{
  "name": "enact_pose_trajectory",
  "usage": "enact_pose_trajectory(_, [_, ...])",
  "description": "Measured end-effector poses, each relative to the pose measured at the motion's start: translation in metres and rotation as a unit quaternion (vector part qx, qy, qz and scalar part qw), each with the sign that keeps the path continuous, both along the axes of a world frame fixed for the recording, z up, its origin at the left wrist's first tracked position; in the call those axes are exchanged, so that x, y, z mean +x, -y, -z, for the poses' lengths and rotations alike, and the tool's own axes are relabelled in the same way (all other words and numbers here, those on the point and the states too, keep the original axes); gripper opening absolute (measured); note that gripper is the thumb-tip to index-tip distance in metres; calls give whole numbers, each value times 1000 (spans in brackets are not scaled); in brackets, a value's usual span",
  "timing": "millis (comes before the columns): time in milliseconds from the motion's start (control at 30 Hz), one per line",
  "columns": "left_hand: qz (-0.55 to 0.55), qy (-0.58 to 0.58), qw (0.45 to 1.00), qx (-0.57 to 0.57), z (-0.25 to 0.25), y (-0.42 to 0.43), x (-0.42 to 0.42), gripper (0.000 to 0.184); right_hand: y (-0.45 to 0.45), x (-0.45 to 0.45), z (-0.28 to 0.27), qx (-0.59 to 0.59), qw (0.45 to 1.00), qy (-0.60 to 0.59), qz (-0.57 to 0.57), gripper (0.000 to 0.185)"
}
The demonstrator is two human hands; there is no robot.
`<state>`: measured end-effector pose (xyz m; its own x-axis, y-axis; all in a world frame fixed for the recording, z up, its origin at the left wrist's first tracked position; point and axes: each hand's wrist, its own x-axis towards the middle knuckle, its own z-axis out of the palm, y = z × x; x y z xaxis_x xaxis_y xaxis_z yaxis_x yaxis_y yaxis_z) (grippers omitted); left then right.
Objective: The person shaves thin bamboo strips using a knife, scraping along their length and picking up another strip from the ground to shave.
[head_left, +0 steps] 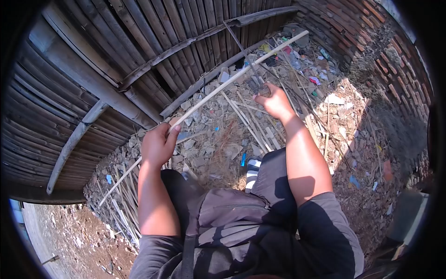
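My left hand [157, 145] is closed around a long, pale, thin wooden stick [220, 87], with the thumb along its upper side. The stick slants from the low left past my hand up to the far right. My right hand [277, 103] is closed on the dark lower end of a long, narrow, blade-like tool [242, 50]. This tool points up and to the left and crosses the stick. Whether the two touch I cannot tell. Part of the tool's grip is hidden by my fingers.
A slatted bamboo wall [153, 35] leans along the left and back. On the right stands a worn brick wall [395, 69]. Rubble and litter [306, 69] cover the ground, with loose pale sticks [246, 121] in front and a pile of strips [123, 200] at the left.
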<state>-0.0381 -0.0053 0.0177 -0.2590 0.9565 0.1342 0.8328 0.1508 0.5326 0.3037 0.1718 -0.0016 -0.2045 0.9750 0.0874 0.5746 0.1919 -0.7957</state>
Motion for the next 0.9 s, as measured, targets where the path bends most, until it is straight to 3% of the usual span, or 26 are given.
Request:
enact_pose_trajectory(67, [10, 37, 999, 10, 2, -3, 4, 46, 2, -5, 5, -7, 999, -2, -35, 53])
enact_pose_trajectory(267, [21, 60, 998, 6, 15, -6, 8, 45, 42, -49, -24, 2, 951, 206, -229, 46])
enact_pose_trajectory(367, [20, 60, 998, 9, 15, -4, 5, 45, 42, -51, -22, 18, 950, 221, -222, 46])
enact_pose_trajectory(600, [13, -4, 1000, 14, 4, -1, 4, 45, -10, -1, 14, -10, 999, -3, -43, 58])
enact_pose_trajectory(700, [20, -1, 1000, 16, 3, -2, 6, 46, -5, 3, 14, -25, 1000, -10, -3, 61])
enact_pose_trajectory(800, [20, 3, 1000, 2, 1, -3, 10, 47, 5, -11, 6, 40, 996, 61, -44, 58])
enact_pose_trajectory(900, [33, -1, 999, 8, 7, -4, 12, 47, 20, -35, -10, 16, 978, 135, -155, 53])
